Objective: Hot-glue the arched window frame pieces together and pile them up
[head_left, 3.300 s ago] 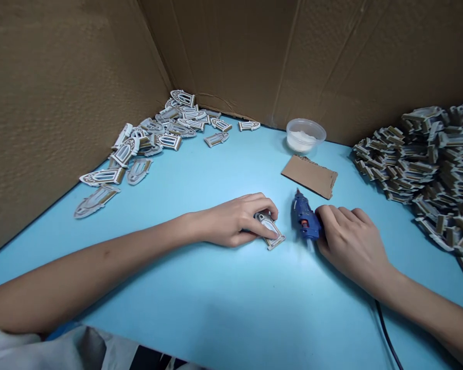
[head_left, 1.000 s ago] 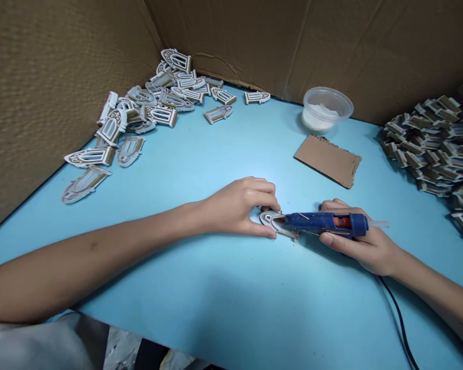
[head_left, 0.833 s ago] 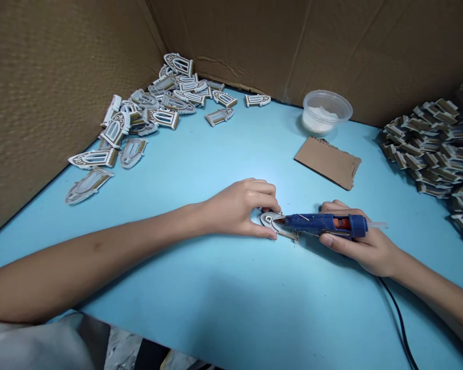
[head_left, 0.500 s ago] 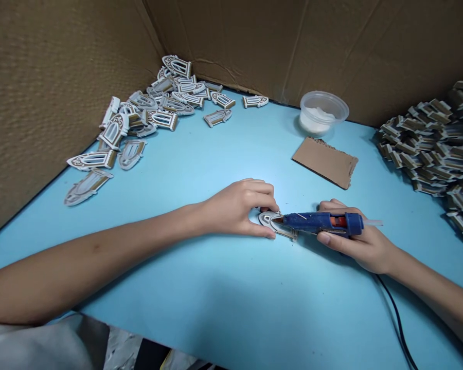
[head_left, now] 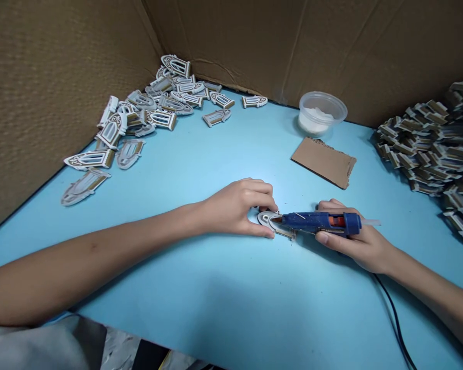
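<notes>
My left hand rests on the blue table and pinches a small arched window-shaped piece flat against it, thumb and fingers closed on its rounded end. My right hand is wrapped round a blue hot glue gun held level, its nozzle touching the top of that piece. A clear glue stick pokes out of the gun's back end. The gun's black cord trails off to the lower right.
A heap of finished window pieces lies at the back left. A big pile of unglued parts fills the right side. A cardboard scrap and a clear plastic cup sit behind the hands. Cardboard walls enclose the table.
Earliest, the gun lay on the table under my right hand; it is now lifted with its nozzle on the piece. Over the last second both hands have barely moved.
</notes>
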The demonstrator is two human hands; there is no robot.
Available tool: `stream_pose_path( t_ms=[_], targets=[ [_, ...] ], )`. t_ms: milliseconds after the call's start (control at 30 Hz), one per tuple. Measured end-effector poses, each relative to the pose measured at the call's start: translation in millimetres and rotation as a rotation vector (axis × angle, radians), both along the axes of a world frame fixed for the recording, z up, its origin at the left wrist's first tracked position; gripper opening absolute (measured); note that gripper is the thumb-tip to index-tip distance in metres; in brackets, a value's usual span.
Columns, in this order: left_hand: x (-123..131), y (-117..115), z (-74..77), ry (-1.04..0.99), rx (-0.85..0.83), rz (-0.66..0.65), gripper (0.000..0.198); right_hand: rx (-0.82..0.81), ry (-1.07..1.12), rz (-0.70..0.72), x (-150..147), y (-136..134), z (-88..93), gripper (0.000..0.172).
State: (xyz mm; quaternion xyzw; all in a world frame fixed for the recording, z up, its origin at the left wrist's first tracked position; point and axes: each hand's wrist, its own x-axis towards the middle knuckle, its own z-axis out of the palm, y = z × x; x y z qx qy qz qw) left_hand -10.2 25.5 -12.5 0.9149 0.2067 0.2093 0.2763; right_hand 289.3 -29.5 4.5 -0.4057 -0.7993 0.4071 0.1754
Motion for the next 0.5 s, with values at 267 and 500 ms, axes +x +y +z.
stream_pose_path(
  t_ms=[267, 500],
  targets=[
    [3, -2, -2.8, -0.010, 0.030, 0.004, 0.041, -0.300, 0.578, -0.211, 0, -8, -13.2, 0.042],
    [0, -6, 1.7, 0.010, 0.113, -0.096, 0.078, -0.220, 0.681, -0.561, -1, 0, -12.5, 0.039]
  ],
)
